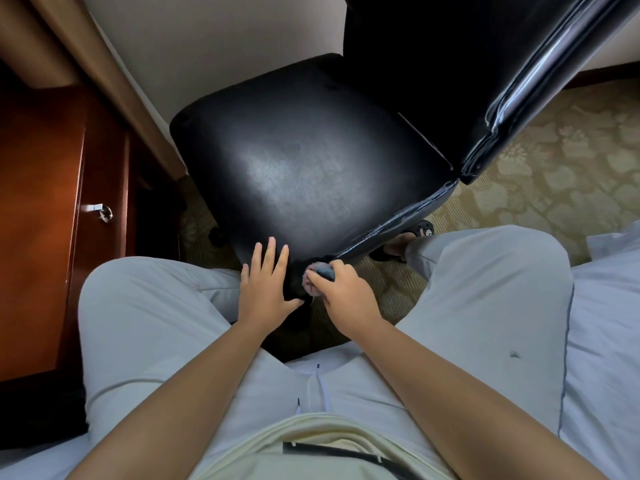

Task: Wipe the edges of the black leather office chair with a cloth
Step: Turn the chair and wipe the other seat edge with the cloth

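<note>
The black leather office chair stands in front of my knees, its seat facing me and its glossy backrest rising at the upper right. My left hand lies flat with straight fingers on the seat's near corner. My right hand grips a bunched blue and pink cloth and holds it against the seat's near edge, just right of the left hand. Most of the cloth is hidden inside the fist.
A reddish wooden cabinet with a metal handle stands at the left. Patterned carpet spreads to the right. I sit on a white-sheeted bed, with my grey-trousered legs either side of the chair.
</note>
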`<action>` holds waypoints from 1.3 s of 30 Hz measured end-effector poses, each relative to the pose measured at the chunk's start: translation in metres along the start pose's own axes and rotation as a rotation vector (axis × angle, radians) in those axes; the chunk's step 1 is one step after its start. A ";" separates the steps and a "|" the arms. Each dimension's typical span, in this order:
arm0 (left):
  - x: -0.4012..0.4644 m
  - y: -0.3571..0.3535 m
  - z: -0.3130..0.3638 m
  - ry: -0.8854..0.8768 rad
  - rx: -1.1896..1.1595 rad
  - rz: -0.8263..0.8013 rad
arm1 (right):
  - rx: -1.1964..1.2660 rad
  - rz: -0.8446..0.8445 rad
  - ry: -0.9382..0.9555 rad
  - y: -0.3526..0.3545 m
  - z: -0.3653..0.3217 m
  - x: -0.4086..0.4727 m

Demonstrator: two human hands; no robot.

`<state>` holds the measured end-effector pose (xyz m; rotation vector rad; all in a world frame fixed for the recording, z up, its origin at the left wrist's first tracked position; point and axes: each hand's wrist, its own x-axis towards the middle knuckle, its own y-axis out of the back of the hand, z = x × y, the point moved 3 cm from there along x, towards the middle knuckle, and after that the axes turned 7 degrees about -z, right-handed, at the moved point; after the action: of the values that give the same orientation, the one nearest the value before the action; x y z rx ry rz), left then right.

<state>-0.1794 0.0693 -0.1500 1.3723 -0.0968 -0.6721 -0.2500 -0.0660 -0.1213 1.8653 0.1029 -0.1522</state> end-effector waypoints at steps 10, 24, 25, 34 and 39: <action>-0.001 0.000 0.000 0.003 0.018 0.018 | 0.052 0.017 -0.248 0.003 0.016 0.004; 0.001 0.002 -0.001 -0.032 0.011 0.063 | 0.116 -0.001 -0.128 0.001 0.014 0.007; 0.001 0.002 0.000 -0.026 0.018 0.065 | 0.088 0.001 -0.102 -0.001 0.013 0.008; -0.001 0.001 0.001 -0.020 0.077 0.049 | 0.090 0.047 -0.171 -0.001 0.005 0.009; 0.000 0.003 -0.002 -0.041 0.004 0.079 | 0.160 0.070 -0.342 0.001 0.011 0.009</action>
<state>-0.1770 0.0712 -0.1481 1.3520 -0.1840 -0.6346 -0.2412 -0.0766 -0.1244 1.9716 -0.2159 -0.4389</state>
